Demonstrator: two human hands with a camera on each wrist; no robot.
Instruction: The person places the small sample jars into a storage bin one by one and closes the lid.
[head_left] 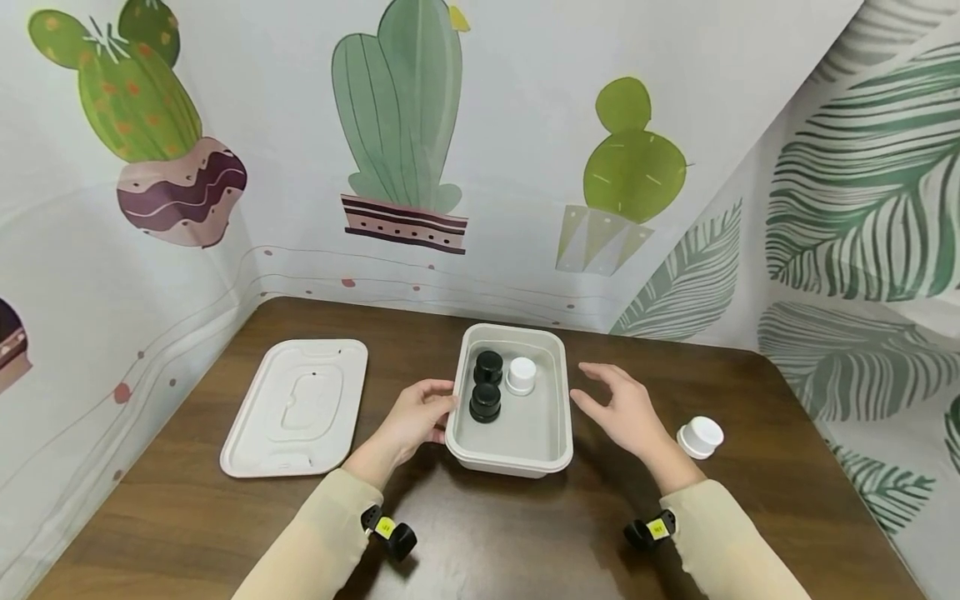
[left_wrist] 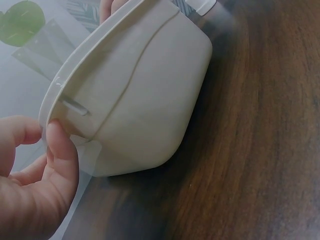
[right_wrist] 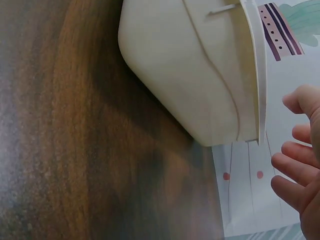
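A pale grey plastic box stands on the table, its top uncovered. Inside, two black knob-like pieces sit toward the left, one in front of the other, and a similar white piece is beside them. My left hand holds the box's left rim, with thumb and fingers about the edge in the left wrist view. My right hand is by the box's right side with fingers spread. The right wrist view shows a gap between those fingers and the box wall.
A flat light-coloured lid lies on the brown table to the left. Another white stepped piece lies at the right, past my right wrist. Behind the table hangs a cloth printed with cacti and leaves.
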